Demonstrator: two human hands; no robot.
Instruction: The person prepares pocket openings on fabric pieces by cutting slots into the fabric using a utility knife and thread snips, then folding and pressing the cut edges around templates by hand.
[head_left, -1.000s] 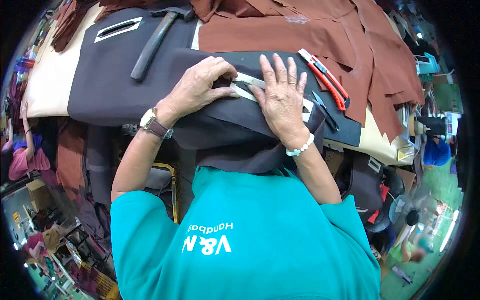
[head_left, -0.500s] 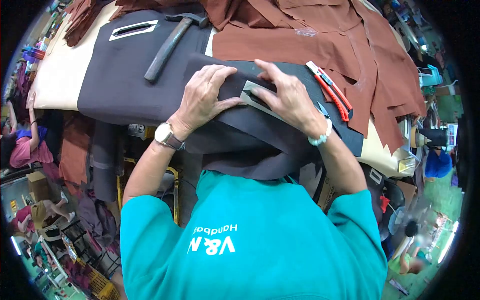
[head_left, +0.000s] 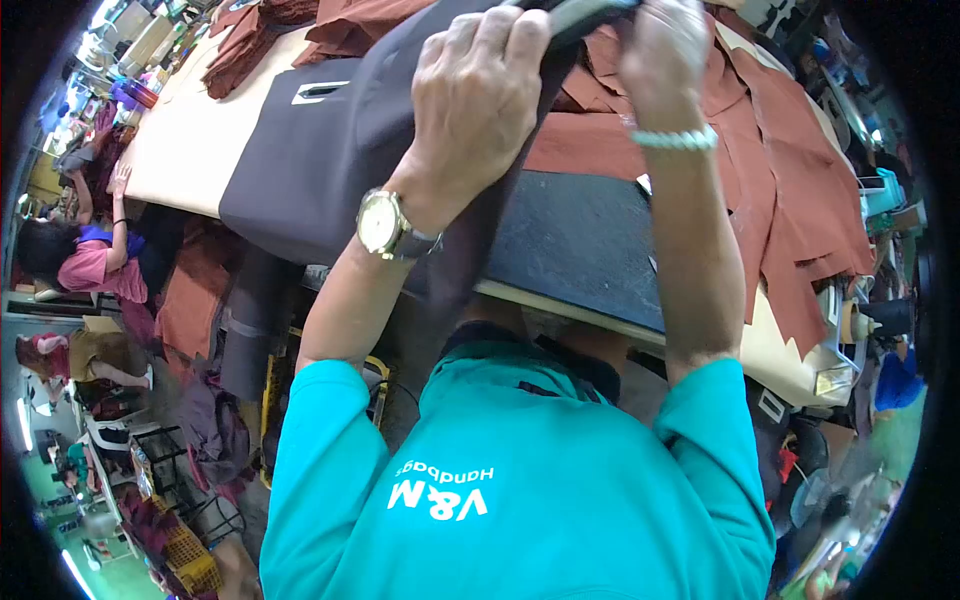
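Holding dark sheet (head_left: 383, 95), left hand (head_left: 477, 105); right hand (head_left: 664, 55) blurred.

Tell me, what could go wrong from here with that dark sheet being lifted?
The dark sheet, held up by the left hand, has a part hanging near the table's front edge; it might slip or crease if the grip loosens.

As it swings, it could drag the loose, overlapping brown pieces out of place.

The wristwatch sits close beside the material, so it might catch or rub it.
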